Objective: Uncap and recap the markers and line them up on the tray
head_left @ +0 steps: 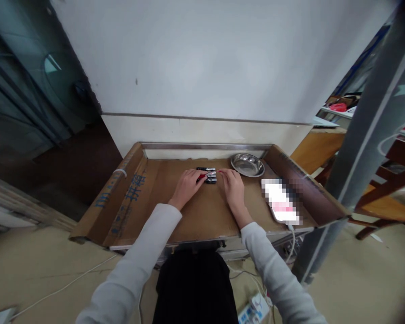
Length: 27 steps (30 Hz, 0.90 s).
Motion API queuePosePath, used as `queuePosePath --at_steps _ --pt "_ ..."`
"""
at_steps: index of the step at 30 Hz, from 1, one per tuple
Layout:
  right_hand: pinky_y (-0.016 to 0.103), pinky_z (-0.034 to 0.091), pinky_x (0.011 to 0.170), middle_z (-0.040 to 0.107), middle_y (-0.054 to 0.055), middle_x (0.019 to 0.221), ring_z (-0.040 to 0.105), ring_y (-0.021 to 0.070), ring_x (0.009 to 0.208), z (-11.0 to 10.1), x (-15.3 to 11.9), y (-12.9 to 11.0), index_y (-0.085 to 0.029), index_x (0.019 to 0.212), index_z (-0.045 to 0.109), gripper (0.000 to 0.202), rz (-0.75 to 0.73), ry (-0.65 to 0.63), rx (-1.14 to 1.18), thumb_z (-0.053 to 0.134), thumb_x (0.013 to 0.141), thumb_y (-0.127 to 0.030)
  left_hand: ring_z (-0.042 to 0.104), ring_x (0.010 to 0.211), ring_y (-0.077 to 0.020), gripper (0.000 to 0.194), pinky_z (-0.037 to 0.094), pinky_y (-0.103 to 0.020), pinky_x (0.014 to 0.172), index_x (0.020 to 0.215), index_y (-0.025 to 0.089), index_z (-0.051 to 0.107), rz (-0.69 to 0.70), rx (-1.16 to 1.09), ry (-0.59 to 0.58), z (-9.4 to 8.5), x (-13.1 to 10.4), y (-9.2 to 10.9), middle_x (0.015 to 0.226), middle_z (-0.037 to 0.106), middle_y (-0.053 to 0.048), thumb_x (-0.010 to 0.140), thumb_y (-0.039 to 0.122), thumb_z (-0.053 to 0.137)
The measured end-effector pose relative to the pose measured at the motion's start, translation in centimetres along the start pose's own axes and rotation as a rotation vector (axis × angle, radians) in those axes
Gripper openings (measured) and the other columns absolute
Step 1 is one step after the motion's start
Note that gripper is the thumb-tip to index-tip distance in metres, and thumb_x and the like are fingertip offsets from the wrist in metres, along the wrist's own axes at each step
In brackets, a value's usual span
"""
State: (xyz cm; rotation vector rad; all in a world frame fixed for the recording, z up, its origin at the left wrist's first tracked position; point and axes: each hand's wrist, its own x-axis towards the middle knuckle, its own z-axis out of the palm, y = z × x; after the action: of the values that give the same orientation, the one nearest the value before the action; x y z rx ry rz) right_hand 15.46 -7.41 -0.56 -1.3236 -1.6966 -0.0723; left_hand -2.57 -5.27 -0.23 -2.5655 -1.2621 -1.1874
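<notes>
Near the middle of a cardboard-lined tray (202, 211), my left hand (186, 185) has its fingers closed round a small red and silver tube (202, 176), pen-like in shape. My right hand (234, 186) faces it from the right, thumb and forefinger pinched at a thin red-tipped piece (219, 171). Whether this piece joins the tube is too small to tell. Several short black and silver tubes (210, 181) lie side by side under and around the fingertips, one black tube (205, 169) just beyond them. My left fingers partly cover the row.
A round steel dish (247, 165) sits at the tray's back right. A phone with a blurred screen (280, 202) lies at the right, its white cable (293, 245) hanging over the front edge. Cardboard flaps rise at both sides. A grey post (354, 135) stands right of the tray.
</notes>
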Motion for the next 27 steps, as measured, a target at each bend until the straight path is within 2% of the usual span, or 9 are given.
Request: queuePosePath --at_steps 6,9,12,14,16,19,22,25,27 --pt "0.038 0.042 0.093 0.06 0.008 0.111 0.053 0.021 0.106 0.5 -0.2 -0.4 -0.023 0.115 0.055 0.031 -0.06 -0.072 0.074 0.035 0.092 -0.028 0.056 0.09 -0.0194 0.024 0.04 -0.033 0.083 0.102 0.019 0.058 -0.004 -0.005 0.001 0.1 -0.1 -0.1 0.095 0.064 -0.006 0.09 0.034 0.044" --pt "0.038 0.037 0.102 0.043 0.009 0.136 0.043 0.0195 0.123 0.9 -0.3 -1.1 -0.022 0.14 0.025 0.051 -0.199 -0.216 0.207 0.037 0.09 -0.025 0.056 0.089 -0.0192 0.023 0.039 -0.032 0.083 0.102 0.019 0.057 -0.026 -0.002 0.017 0.0 0.0 -0.2 0.095 0.065 -0.005 0.09 0.034 0.044" --pt "0.039 0.03 0.108 0.025 0.008 0.147 0.03 0.0187 0.132 1.0 -0.1 -1.5 -0.019 0.144 0.001 0.068 -0.307 -0.307 0.292 0.039 0.087 -0.022 0.056 0.089 -0.019 0.023 0.038 -0.032 0.083 0.103 0.02 0.056 -0.083 0.011 0.039 -0.4 0.2 -0.3 0.097 0.065 -0.005 0.09 0.033 0.043" --pt "0.04 0.029 0.108 0.026 0.009 0.146 0.028 0.0192 0.133 0.8 0.0 -1.3 -0.018 0.143 0.007 0.064 -0.305 -0.289 0.269 0.037 0.087 -0.02 0.056 0.09 -0.02 0.022 0.037 -0.033 0.082 0.105 0.021 0.055 -0.149 0.053 0.053 -0.7 0.3 -0.6 0.099 0.064 -0.006 0.091 0.032 0.042" --pt "0.041 0.032 0.105 0.037 0.01 0.137 0.035 0.021 0.127 0.5 0.2 -0.8 -0.018 0.136 0.03 0.05 -0.264 -0.266 0.188 0.035 0.086 -0.016 0.054 0.091 -0.0225 0.021 0.035 -0.035 0.08 0.104 0.022 0.055 -0.243 0.134 0.053 -1.0 0.1 -1.1 0.097 0.064 -0.007 0.09 0.03 0.042" --pt "0.039 0.04 0.092 0.053 0.01 0.109 0.047 0.0228 0.105 0.2 0.2 0.2 -0.019 0.103 0.058 0.029 -0.204 -0.291 0.011 0.037 0.084 -0.013 0.051 0.092 -0.0264 0.015 0.034 -0.038 0.078 0.096 0.021 0.057 -0.395 0.256 -0.018 -1.1 -0.5 -2.1 0.093 0.064 -0.009 0.088 0.026 0.046" --pt "0.036 0.041 0.083 0.053 0.009 0.091 0.048 0.022 0.089 0.3 0.1 0.8 -0.019 0.09 0.061 0.023 -0.175 -0.343 -0.141 0.04 0.082 -0.013 0.049 0.094 -0.0291 0.014 0.034 -0.041 0.079 0.091 0.02 0.058 -0.493 0.344 -0.087 -1.0 -1.1 -2.7 0.095 0.061 -0.012 0.086 0.024 0.046" --pt "0.034 0.039 0.08 0.052 0.008 0.089 0.047 0.022 0.087 0.5 0.0 1.1 -0.019 0.092 0.06 0.022 -0.16 -0.368 -0.23 0.041 0.082 -0.014 0.047 0.099 -0.0307 0.019 0.035 -0.044 0.081 0.1 0.017 0.055 -0.526 0.386 -0.044 -1.0 -1.2 -2.4 0.101 0.057 -0.014 0.084 0.023 0.047" --pt "0.033 0.038 0.079 0.052 0.008 0.09 0.047 0.022 0.088 0.5 -0.1 1.1 -0.019 0.093 0.059 0.02 -0.152 -0.386 -0.247 0.043 0.082 -0.016 0.048 0.099 -0.0289 0.023 0.036 -0.043 0.083 0.105 0.016 0.052 -0.474 0.342 -0.009 -1.2 -1.1 -2.0 0.103 0.055 -0.013 0.083 0.022 0.048"
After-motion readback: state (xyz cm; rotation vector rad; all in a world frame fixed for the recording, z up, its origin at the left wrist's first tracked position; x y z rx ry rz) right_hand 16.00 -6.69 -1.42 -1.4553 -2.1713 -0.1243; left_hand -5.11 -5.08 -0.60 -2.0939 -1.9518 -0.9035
